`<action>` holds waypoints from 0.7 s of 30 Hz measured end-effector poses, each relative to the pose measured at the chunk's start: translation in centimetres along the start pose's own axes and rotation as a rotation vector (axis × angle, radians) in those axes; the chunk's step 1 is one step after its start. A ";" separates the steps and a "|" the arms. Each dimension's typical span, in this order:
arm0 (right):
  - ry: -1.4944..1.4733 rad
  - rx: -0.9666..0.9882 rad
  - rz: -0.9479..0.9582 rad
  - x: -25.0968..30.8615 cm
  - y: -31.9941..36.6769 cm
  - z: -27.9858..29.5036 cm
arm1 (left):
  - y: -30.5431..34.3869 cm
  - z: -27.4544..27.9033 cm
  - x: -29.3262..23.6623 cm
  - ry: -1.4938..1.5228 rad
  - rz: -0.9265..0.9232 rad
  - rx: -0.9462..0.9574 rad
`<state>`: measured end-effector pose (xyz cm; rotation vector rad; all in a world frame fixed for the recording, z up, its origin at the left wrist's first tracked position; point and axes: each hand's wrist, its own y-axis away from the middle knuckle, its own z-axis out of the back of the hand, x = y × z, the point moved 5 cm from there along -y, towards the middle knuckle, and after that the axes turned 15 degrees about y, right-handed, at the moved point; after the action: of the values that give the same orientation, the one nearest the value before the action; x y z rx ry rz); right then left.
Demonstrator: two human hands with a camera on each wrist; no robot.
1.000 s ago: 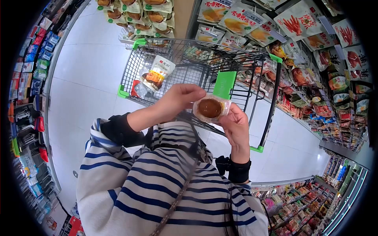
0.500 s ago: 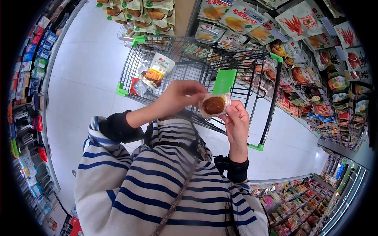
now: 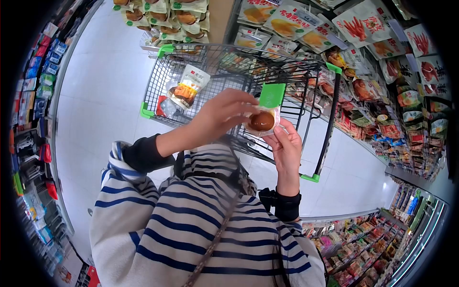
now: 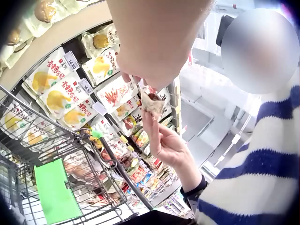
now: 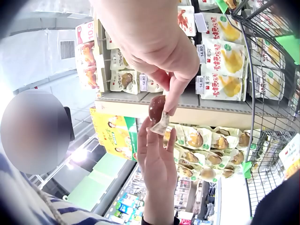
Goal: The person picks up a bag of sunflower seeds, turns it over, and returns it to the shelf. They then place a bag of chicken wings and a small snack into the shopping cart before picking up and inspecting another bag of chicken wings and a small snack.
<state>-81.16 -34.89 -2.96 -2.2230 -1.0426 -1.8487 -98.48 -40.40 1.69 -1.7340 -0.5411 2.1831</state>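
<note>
A glossy brown egg (image 3: 262, 121) sits in a clear plastic wrapper (image 5: 162, 125), held up above the near side of the shopping cart. My right hand (image 3: 287, 149) pinches the wrapper's right edge between thumb and fingers. On the other side, my left hand (image 3: 215, 117) has its fingers stretched out beside the egg. The right wrist view shows those fingers (image 5: 152, 140) fairly straight, with tips right at the wrapper. From the left wrist view, the back of my left hand hides much of the egg, and the wrapper (image 4: 152, 105) stands above my right fingertips.
The wire cart (image 3: 158, 83) with a green panel (image 3: 272, 95) is in front of me. Inside lie a white food pouch (image 3: 188, 87) and a red-and-clear package (image 3: 167, 106). Shelves of packaged food (image 3: 363, 91) line the right; another shelf (image 3: 36, 119) runs along the left.
My left fingers have loosened from the wrapper's left edge and spread over its upper left. The wrapped egg has shifted slightly right and up, still held by my right hand.
</note>
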 end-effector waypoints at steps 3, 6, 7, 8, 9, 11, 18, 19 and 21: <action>-0.004 -0.027 0.014 0.6 0.1 -0.1 | 0.1 -0.8 -1.2 -0.213 -0.188 0.175; 0.013 0.004 0.029 1.1 0.3 -0.2 | 0.2 -1.3 -1.5 -0.434 -0.314 0.257; 0.031 0.021 0.015 1.0 0.3 -0.4 | 0.3 -1.2 -1.6 -0.451 -0.356 0.273; 0.051 0.037 0.002 0.9 0.2 -0.4 | 0.3 -1.2 -1.6 -0.465 -0.400 0.290; 0.074 0.046 -0.011 0.8 0.3 -0.3 | 0.4 -1.4 -1.8 -0.471 -0.446 0.306; 0.118 0.048 -0.024 0.6 0.4 -0.3 | 0.7 -1.7 -2.1 -0.449 -0.502 0.294; 0.172 0.154 0.150 1.8 0.5 -1.2 | -0.4 -0.5 -1.3 -0.254 -0.363 0.090; 0.288 0.150 0.197 1.6 0.4 -1.1 | -0.5 -0.4 -1.0 -0.185 -0.317 0.050; 0.379 0.060 0.368 2.1 0.1 -0.7 | -0.8 -0.4 -0.9 -0.043 -0.149 -0.039</action>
<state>-81.62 -34.34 -0.86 -1.7788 -0.5701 -1.9268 -97.85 -40.02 2.77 -1.6133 -0.7039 2.1235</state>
